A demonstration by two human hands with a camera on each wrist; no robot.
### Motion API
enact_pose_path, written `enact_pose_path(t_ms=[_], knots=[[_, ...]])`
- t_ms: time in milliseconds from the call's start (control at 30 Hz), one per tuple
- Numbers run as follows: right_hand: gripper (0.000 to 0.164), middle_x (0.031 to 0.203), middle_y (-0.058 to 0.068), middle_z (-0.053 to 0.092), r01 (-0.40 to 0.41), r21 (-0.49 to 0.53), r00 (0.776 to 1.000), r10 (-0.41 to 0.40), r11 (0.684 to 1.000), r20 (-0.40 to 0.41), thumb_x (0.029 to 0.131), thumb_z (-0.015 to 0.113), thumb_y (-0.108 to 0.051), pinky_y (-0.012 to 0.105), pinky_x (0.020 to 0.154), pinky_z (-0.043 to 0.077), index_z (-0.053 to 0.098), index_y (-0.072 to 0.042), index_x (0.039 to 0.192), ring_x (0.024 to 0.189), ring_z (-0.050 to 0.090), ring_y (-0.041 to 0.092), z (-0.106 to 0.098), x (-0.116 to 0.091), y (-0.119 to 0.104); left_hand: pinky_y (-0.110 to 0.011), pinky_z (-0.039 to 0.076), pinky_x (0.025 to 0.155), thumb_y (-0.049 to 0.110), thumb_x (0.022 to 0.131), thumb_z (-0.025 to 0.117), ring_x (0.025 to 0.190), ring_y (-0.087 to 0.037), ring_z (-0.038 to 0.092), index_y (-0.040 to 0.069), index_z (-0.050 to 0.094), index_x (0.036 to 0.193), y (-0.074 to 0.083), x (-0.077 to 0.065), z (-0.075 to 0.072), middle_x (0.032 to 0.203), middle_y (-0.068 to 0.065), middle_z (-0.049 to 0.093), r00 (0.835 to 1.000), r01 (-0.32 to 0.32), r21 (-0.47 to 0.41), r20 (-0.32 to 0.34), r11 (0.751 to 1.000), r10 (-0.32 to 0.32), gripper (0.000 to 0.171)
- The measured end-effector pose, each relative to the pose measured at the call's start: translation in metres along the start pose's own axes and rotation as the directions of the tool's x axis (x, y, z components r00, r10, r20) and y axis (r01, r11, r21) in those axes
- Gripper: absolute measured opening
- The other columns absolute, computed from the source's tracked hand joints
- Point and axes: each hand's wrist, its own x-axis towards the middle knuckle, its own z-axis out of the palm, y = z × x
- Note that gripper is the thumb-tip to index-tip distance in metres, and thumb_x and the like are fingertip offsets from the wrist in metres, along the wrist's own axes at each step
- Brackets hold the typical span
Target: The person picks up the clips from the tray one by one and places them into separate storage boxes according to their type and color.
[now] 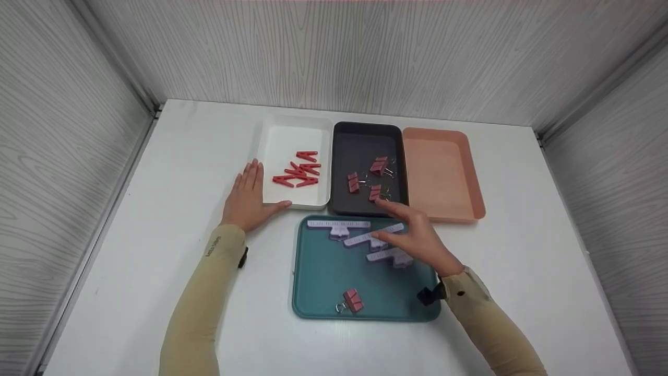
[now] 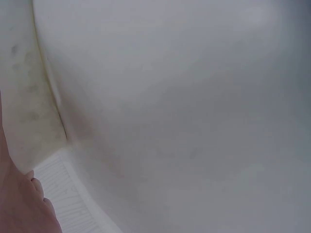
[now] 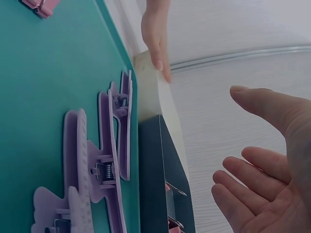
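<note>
My left hand point(image 1: 246, 202) lies with straight fingers along the left side of the white tray point(image 1: 297, 206), its thumb at the front rim. Several red clothespins point(image 1: 307, 181) lie in that tray. My right hand point(image 1: 424, 241) hovers over the far right of the teal tray point(image 1: 313, 277), fingertips by the dark tray's point(image 1: 360, 210) front edge; the right wrist view shows its fingers spread and holding nothing. Three pink binder clips point(image 1: 354, 183) are in the dark tray. Beneath my right hand are three lilac bag clips point(image 3: 104, 165), and one pink binder clip point(image 1: 354, 300) lies near the teal tray's front.
An orange tray point(image 1: 441, 172) stands right of the dark one; the white, dark and orange trays form a row behind the teal tray. Wood-grain panels point(image 1: 334, 57) enclose the white table point(image 1: 527, 292) at the back and sides.
</note>
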Motion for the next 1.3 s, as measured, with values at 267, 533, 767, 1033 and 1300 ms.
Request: enact_pose_path(t_ms=[267, 533, 767, 1033, 1300], knots=[[0.070, 0.149, -0.006, 0.053, -0.030, 0.009, 0.999, 0.030, 0.999, 0.033, 0.086, 0.084, -0.033, 0.049, 0.113, 0.038, 0.054, -0.027, 0.149, 0.137, 0.049, 0.020, 0.005, -0.007, -0.002, -0.039, -0.003, 0.123, 0.088, 0.081, 0.049, 0.155, -0.028, -0.002, 0.001, 0.002, 0.162, 0.001, -0.001, -0.001, 0.169, -0.015, 0.001, 1.000, 0.004, -0.019, -0.003, 1.000, -0.004, 0.127], [0.072, 0.148, -0.005, 0.053, -0.034, 0.026, 0.994, 0.031, 0.999, 0.103, 0.086, 0.084, -0.035, 0.050, 0.111, 0.040, 0.054, -0.021, 0.150, 0.138, 0.048, 0.018, 0.012, -0.012, -0.001, -0.039, -0.003, 0.123, 0.087, 0.081, 0.049, 0.155, -0.027, -0.003, 0.001, 0.002, 0.162, 0.001, -0.001, -0.001, 0.169, -0.015, 0.001, 1.000, 0.006, -0.013, -0.004, 1.000, -0.006, 0.128], [0.068, 0.146, -0.006, 0.055, 0.012, 0.012, 0.984, -0.014, 1.000, 0.176, 0.088, 0.083, -0.029, 0.047, 0.110, 0.042, 0.056, -0.016, 0.148, 0.135, 0.050, 0.017, 0.019, -0.018, 0.000, -0.039, -0.004, 0.123, 0.087, 0.081, 0.049, 0.155, -0.028, -0.003, 0.000, 0.003, 0.162, 0.002, -0.001, -0.001, 0.169, -0.015, 0.001, 1.000, 0.010, -0.010, -0.002, 1.000, -0.010, 0.127], [0.068, 0.147, 0.008, 0.055, 0.027, 0.044, 0.969, -0.037, 0.999, 0.246, 0.088, 0.083, -0.024, 0.050, 0.108, 0.043, 0.054, -0.012, 0.149, 0.132, 0.054, 0.028, 0.028, -0.022, 0.004, -0.038, -0.004, 0.123, 0.089, 0.080, 0.046, 0.155, -0.026, -0.004, 0.002, 0.002, 0.162, 0.000, 0.001, 0.002, 0.170, -0.014, 0.000, 1.000, 0.020, -0.003, 0.004, 1.000, -0.020, 0.128], [0.074, 0.146, 0.006, 0.056, -0.009, 0.062, 0.948, -0.012, 0.998, 0.317, 0.085, 0.086, -0.030, 0.047, 0.110, 0.043, 0.054, -0.010, 0.149, 0.132, 0.054, 0.025, 0.036, -0.028, 0.005, -0.039, -0.004, 0.123, 0.088, 0.081, 0.049, 0.155, -0.028, -0.002, 0.000, 0.003, 0.162, 0.000, 0.000, 0.000, 0.169, -0.015, 0.001, 1.000, 0.010, -0.023, -0.004, 1.000, -0.010, 0.128]])
